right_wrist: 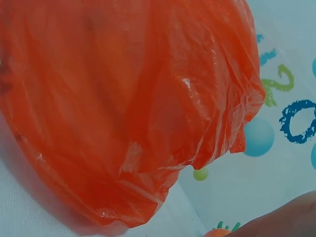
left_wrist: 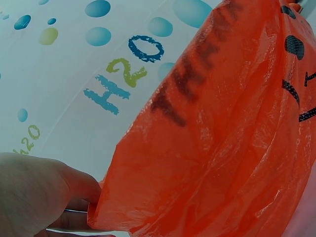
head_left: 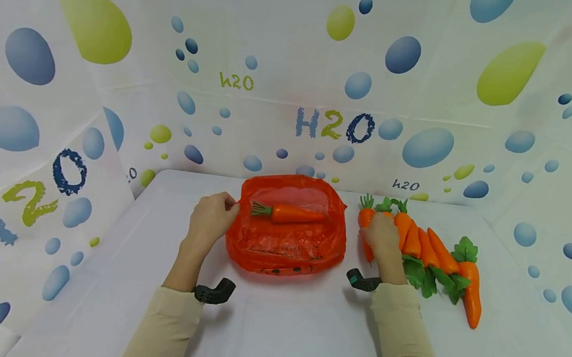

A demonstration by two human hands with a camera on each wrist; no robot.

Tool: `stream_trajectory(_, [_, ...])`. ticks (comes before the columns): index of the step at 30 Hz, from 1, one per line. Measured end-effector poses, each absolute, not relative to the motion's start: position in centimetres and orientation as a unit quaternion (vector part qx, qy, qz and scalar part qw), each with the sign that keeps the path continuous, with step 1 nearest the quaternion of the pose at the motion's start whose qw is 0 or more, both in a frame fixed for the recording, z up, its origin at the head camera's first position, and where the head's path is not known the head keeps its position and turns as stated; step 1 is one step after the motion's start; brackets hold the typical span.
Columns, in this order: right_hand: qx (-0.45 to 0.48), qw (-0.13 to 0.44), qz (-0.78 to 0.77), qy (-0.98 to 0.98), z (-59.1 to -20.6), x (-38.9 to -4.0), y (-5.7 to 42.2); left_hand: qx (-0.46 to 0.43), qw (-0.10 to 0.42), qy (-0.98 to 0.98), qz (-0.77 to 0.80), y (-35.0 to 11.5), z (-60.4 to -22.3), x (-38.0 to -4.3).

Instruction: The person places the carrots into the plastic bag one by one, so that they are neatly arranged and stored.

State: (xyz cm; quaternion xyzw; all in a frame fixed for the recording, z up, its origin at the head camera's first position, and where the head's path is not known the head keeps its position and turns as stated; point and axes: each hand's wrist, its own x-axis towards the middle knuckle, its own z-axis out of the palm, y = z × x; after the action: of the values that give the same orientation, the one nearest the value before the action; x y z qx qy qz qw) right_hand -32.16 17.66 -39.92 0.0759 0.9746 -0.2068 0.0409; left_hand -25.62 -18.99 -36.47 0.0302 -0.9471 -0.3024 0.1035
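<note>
An orange-red plastic bag [head_left: 285,261] stands with its mouth spread, and a carrot [head_left: 295,214] with green stems lies inside it. My left hand [head_left: 213,216] pinches the bag's left edge between thumb and fingers; the left wrist view shows the film [left_wrist: 197,163] drawn out from that hand [left_wrist: 44,192]. To the right of the bag, my right hand [head_left: 383,238] is down over the leftmost carrot [head_left: 365,218] of a row. Its fingers are mostly hidden, and I cannot tell whether they close round that carrot. The bag's side [right_wrist: 123,98] fills much of the right wrist view.
Several more carrots [head_left: 429,248] lie side by side beyond my right hand, some with green leaves [head_left: 428,280] toward me. One carrot [head_left: 472,296] lies at the far right end. A patterned sheet [head_left: 282,90] hangs behind the white table [head_left: 280,327].
</note>
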Motion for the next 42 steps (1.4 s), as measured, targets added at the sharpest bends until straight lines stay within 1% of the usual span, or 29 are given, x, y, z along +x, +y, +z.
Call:
stream_trajectory(7, [0.074, 0.039, -0.209, 0.974, -40.20, -32.23, 17.47, 0.028, 0.106, -0.949, -0.296, -19.07, -36.47, -25.65])
stream_trajectory(13, [0.054, 0.029, -0.202, 0.977, -40.43, -32.29, 17.51, 0.028, 0.106, -0.948, -0.298, -19.04, -36.50, -25.67])
stream_trajectory(18, [0.055, 0.037, -0.213, 0.975, -40.54, -32.37, 17.47, 0.030, 0.099, -0.948, -0.300, -18.97, -36.50, -25.59])
stream_trajectory(22, [0.060, 0.037, -0.207, 0.976, -40.64, -32.45, 17.45, 0.029, 0.103, -0.950, -0.293, -18.90, -36.52, -25.59])
stream_trajectory(35, [0.057, -0.007, -0.228, 0.972, -40.29, -32.40, 17.57, 0.034, 0.097, -0.951, -0.291, -18.69, -36.52, -25.62])
stream_trajectory(42, [0.058, -0.022, -0.241, 0.969, -39.96, -32.47, 17.68, 0.033, 0.097, -0.952, -0.288, -18.78, -36.54, -25.67])
